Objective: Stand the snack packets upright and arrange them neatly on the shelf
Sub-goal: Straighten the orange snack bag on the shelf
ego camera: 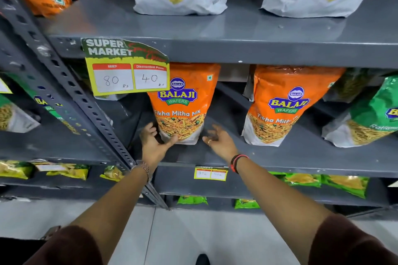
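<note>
At ten o'clock a price tag (127, 69) reads "SUPER MARKET", 80 Rs, 40 Rs. The left hand (154, 143), fingers spread, touches the base of an upright orange "BALAJI WAFERS Tikha Mitha Mix" packet (183, 103) on the grey shelf (301, 157). The right hand (217, 141) hovers open beside it; bare shelf separates a second orange packet (284, 105) at two o'clock.

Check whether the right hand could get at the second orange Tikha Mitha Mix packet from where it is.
Probably yes. The right hand is open on the same shelf, and only bare shelf lies between it and the second orange packet, which stands upright and unblocked.
</note>
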Demonstrator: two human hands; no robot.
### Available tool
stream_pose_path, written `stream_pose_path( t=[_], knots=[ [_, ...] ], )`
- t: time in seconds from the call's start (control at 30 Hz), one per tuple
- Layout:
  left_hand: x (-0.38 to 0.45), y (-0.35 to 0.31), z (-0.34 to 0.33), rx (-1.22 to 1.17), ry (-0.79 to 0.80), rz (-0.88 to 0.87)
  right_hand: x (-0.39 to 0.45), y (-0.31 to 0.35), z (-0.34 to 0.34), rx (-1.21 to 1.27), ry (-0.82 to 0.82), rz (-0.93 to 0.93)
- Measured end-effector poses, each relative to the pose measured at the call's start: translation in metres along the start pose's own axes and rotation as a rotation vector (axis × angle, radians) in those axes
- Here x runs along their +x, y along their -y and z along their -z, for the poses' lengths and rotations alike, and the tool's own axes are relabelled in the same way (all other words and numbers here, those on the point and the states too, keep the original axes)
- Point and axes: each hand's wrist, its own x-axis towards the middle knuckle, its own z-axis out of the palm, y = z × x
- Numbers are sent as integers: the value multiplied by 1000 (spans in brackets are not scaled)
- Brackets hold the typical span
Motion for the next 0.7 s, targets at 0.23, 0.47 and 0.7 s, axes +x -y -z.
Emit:
stream_pose_path(
  t=[0.23,0.47,0.7],
  knots=[
    [-57,8,-42,1,-136,-27,-33,-61,73,-72,-101,100],
    [-91,-19,-114,-36,-124,-63,-51,-91,170,-109,-216,45],
    [-88,-75,-198,-122,245,-60,-27,-87,235,149,-100,23]
  ],
)
